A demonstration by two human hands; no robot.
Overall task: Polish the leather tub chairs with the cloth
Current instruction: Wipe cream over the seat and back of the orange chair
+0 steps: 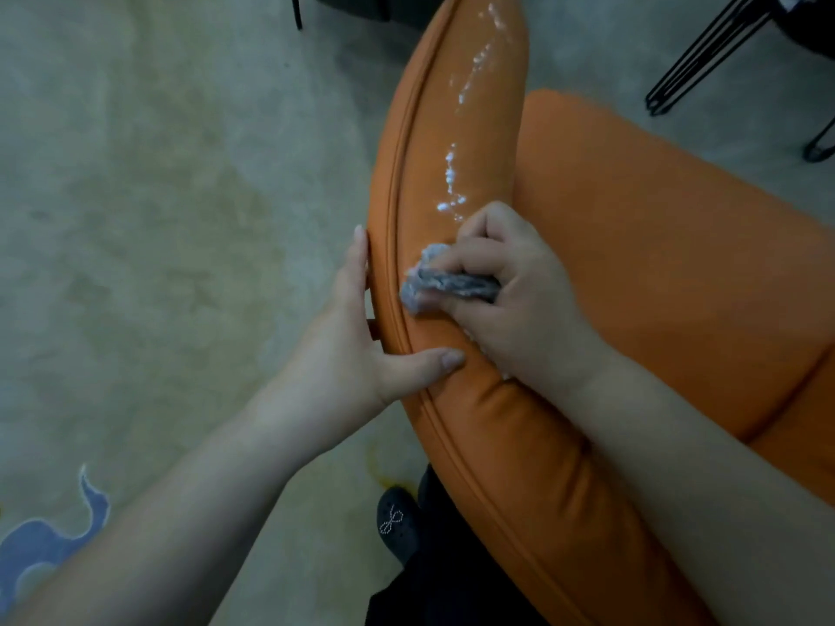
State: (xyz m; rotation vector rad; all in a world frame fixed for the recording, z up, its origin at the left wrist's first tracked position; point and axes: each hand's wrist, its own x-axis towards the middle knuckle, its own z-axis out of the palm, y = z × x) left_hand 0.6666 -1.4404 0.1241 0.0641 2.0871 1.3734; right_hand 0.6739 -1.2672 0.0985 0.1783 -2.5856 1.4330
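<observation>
- Nearest the camera, a dark shoe (397,521) with a small beaded bow stands on the pale carpet (158,196), just beside the outer side of the orange tub chair (677,273).
- The left hand (361,336) steadies the chair: its straight fingers lie flat against the outer face of the padded rim, and the thumb reaches over the piped seam onto the top. It presses and holds nothing else.
- Just beyond it, the right hand (510,286) has its fingers curled round a bunched grey cloth (440,280) and presses it down on top of the rim, close to the seam.
- The step in hand looks like the rubbing-in stage: the cloth sits at the near end of a wet trail, and the leather nearer the camera looks matt and dry.
- Farther along the rim, white beads of polish (452,178) run in a broken line toward the far end, not yet spread.
- The next move probably calls for pushing the cloth away along the rim through those beads, with firm overlapping strokes, while the left hand braces.
- The seat cushion (632,219) shows no polish; it likely comes later.
- Farthest off, black wire legs (705,52) of other furniture stand on the floor.
</observation>
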